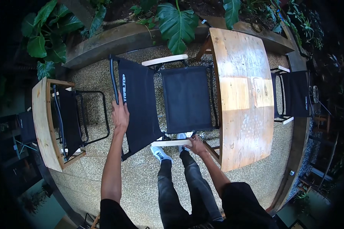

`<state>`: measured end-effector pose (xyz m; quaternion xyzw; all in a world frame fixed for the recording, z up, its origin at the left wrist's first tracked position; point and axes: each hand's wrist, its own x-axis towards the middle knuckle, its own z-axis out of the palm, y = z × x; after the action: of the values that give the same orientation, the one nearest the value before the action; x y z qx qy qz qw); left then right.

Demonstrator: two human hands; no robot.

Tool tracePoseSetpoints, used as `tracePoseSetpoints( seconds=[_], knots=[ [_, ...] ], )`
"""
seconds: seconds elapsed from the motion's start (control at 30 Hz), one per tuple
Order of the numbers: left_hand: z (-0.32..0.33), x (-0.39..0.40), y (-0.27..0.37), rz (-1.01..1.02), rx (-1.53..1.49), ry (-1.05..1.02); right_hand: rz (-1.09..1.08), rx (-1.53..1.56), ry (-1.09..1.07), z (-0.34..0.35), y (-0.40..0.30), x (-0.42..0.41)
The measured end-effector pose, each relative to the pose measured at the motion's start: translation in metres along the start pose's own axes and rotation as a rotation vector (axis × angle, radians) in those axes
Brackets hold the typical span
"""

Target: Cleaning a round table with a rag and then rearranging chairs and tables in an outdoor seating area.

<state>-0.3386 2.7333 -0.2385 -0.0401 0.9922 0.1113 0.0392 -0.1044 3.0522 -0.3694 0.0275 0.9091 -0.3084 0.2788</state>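
A black fabric folding chair (pixel 186 98) with a black metal frame and pale wooden armrests stands before me, its seat front close to a wooden table (pixel 246 94). My left hand (pixel 120 114) grips the backrest's frame tube at the outer side, with lettered black fabric beside it. At the near armrest (pixel 172 142), my right hand (pixel 195 144) has its fingers around the end closest to the table. My shoes show on the floor under that armrest.
Another black chair (pixel 70 120) stands at a second wooden table (pixel 46 123) on the left. A further black chair (pixel 296 94) is beyond the near table, to the right. A concrete planter edge (pixel 103 50) with large-leaved plants (pixel 179 24) runs along the top.
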Motion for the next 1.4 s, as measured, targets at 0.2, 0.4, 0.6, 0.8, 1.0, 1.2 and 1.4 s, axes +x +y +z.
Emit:
tracePoseSetpoints(
  seconds=[0.2, 0.4, 0.6, 0.8, 1.0, 1.2, 1.4],
  knots=[
    [0.000, -0.011, -0.006, -0.043, -0.004, -0.050, 0.042, 0.037, -0.073, 0.004, -0.001, -0.006],
    [-0.005, -0.016, -0.005, -0.064, -0.012, -0.067, 0.052, 0.043, -0.121, 0.005, 0.002, -0.005],
    [-0.009, -0.018, -0.003, -0.107, 0.046, -0.097, 0.031, 0.044, -0.154, 0.008, 0.005, -0.008],
    [0.002, -0.025, 0.003, 0.072, 0.161, 0.157, 0.133, -0.059, 0.273, -0.038, 0.036, -0.026],
    [0.009, -0.050, 0.097, 0.275, 0.061, 0.106, 0.553, 0.205, 0.743, -0.074, 0.101, -0.116],
    [0.092, -0.110, 0.239, 0.536, -0.192, -0.232, 1.369, 0.196, 0.921, -0.031, 0.200, -0.208],
    [0.214, -0.204, 0.323, 0.019, -0.539, -0.688, 0.976, 1.378, 0.816, 0.020, 0.257, -0.235]
  ],
)
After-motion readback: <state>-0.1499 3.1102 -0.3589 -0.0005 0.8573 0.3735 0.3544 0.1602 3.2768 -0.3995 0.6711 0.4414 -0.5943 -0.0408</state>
